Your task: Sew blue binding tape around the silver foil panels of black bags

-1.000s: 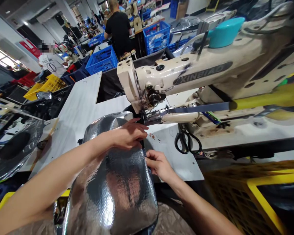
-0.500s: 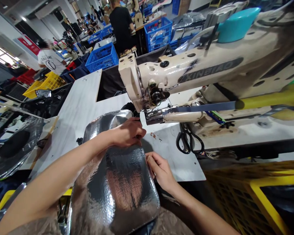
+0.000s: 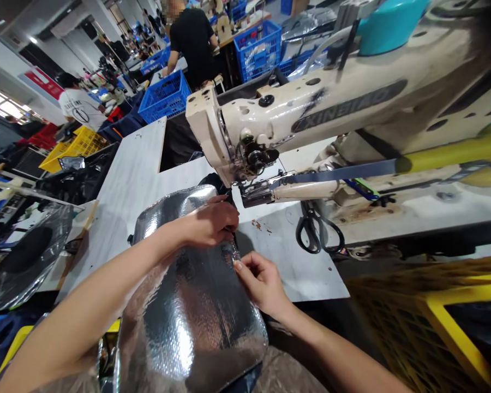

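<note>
Along its upper arm, the cream sewing machine (image 3: 262, 117) is bearing a dark plate whose letters are reading XINBIAO, the last few blurring; on a white T-shirt (image 3: 82, 109) in the background, ONE is showing above a round mark, while a red sign (image 3: 43, 82) is carrying marks too small to read. The silver piece (image 3: 196, 284), shiny and round-cornered, is lying across the near edge of the white surface (image 3: 114, 202), its far end resting just left of the machine's needle area and its near end jutting past that edge toward the person. The left hand (image 3: 213, 221) is bending its fingers at the silver piece's right side, close to the machine's head; the fingertips are partly hiding, so I cannot tell whether it is gripping. Nearer the person, the right hand (image 3: 264, 281) is pinching that same side between thumb and forefinger. To its right, white surface is reaching the near right corner, with 1 pair of black-handled scissors (image 3: 330, 236) lying beside the machine's base. On the other side, a white strip is running between the silver piece and the left edge. Beyond the near right corner, a yellow crate (image 3: 437, 305) is standing; past the far edge, 2 blue crates (image 3: 163, 103) are sitting.
</note>
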`<act>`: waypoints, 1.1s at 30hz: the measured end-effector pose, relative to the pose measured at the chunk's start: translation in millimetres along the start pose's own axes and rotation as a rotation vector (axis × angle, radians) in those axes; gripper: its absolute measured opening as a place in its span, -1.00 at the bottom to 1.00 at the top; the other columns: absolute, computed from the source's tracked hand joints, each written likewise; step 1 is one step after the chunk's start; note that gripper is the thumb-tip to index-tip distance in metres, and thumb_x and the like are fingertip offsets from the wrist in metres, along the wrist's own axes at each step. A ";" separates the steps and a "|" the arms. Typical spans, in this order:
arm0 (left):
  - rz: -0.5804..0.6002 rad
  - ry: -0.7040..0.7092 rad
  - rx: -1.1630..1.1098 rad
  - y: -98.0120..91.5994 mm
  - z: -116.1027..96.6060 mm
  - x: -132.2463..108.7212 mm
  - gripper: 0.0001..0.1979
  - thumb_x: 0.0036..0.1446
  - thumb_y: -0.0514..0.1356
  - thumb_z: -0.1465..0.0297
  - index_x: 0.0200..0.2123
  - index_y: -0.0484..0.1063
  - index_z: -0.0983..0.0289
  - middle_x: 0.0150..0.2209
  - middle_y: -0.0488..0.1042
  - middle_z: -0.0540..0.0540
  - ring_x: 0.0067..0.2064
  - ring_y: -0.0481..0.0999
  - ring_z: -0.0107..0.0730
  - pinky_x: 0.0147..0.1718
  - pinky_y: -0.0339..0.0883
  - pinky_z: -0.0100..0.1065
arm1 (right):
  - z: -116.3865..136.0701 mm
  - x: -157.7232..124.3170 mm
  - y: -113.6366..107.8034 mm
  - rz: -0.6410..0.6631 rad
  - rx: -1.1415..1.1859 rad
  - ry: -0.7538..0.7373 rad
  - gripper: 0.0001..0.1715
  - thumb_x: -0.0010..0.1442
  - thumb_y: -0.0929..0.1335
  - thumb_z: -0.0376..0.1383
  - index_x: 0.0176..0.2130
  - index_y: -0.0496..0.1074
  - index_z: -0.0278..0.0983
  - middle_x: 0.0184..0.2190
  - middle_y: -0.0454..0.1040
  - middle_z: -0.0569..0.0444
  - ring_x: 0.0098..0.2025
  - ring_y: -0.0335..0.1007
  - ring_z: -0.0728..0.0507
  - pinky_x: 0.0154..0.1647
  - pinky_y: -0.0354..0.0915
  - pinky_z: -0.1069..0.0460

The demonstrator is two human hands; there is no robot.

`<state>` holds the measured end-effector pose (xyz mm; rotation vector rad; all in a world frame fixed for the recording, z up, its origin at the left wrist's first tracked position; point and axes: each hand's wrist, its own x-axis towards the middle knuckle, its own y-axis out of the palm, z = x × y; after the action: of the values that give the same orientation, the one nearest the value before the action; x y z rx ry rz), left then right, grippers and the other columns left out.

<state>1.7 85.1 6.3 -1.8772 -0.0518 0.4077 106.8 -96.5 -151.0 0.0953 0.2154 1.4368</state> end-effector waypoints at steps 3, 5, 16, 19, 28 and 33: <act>-0.008 -0.003 -0.001 0.3 1.9 1.1 -0.89 0.22 0.21 0.52 -0.28 0.51 0.20 -0.12 0.59 0.07 0.08 0.53 -0.19 0.42 -0.05 0.05 | 1.1 -1.1 0.1 -0.020 -0.036 -0.014 -0.54 0.38 0.37 0.01 -0.39 0.41 -0.27 -0.53 0.30 0.17 -0.49 0.14 0.00 -0.49 0.06 0.08; -0.005 -0.004 -0.015 -0.6 2.7 1.9 -0.88 0.22 0.21 0.52 -0.29 0.52 0.20 -0.13 0.59 0.06 0.06 0.54 -0.21 0.42 -0.03 0.03 | 1.7 -2.0 0.3 -0.028 -0.047 -0.014 -0.54 0.38 0.37 0.01 -0.38 0.41 -0.27 -0.53 0.31 0.17 -0.49 0.15 0.00 -0.48 0.06 0.08; -0.032 0.008 -0.018 -2.4 6.1 2.4 -0.89 0.23 0.22 0.47 -0.33 0.54 0.21 -0.24 0.56 0.07 -0.04 0.49 -0.22 0.34 0.05 -0.02 | 3.7 -3.0 3.7 -0.036 -0.020 -0.002 -0.59 0.39 0.36 0.00 -0.34 0.41 -0.25 -0.49 0.32 0.16 -0.46 0.16 -0.03 -0.45 0.10 0.06; -0.031 0.000 -0.002 -3.0 5.2 0.1 -0.87 0.26 0.20 0.46 -0.31 0.55 0.20 -0.25 0.57 0.06 -0.03 0.50 -0.23 0.37 0.00 0.00 | 3.5 -3.7 5.5 -0.041 -0.017 -0.014 -0.61 0.39 0.36 -0.02 -0.33 0.40 -0.25 -0.49 0.31 0.16 -0.45 0.16 -0.03 -0.44 0.10 0.06; -0.023 0.034 0.121 -0.5 4.2 -11.4 -0.78 0.36 0.15 0.39 -0.27 0.60 0.09 -0.26 0.60 0.07 0.04 0.48 -0.13 0.39 -0.06 0.07 | 10.5 -3.0 8.5 -0.063 -0.085 -0.064 -0.63 0.39 0.35 -0.06 -0.35 0.41 -0.25 -0.49 0.35 0.15 -0.46 0.19 -0.02 -0.43 0.13 0.06; -0.064 0.037 0.136 1.2 2.5 -17.3 -0.78 0.36 0.16 0.44 -0.24 0.61 0.11 -0.27 0.60 0.02 0.03 0.47 -0.21 0.40 -0.13 0.04 | 14.2 -3.3 9.4 -0.082 -0.177 -0.130 -0.62 0.40 0.35 -0.07 -0.37 0.44 -0.25 -0.53 0.38 0.14 -0.49 0.23 -0.03 -0.44 0.13 0.04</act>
<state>-15.6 82.8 8.8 -1.7435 -0.0578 0.3250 100.2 -97.6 -135.1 0.0341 -0.0145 1.3565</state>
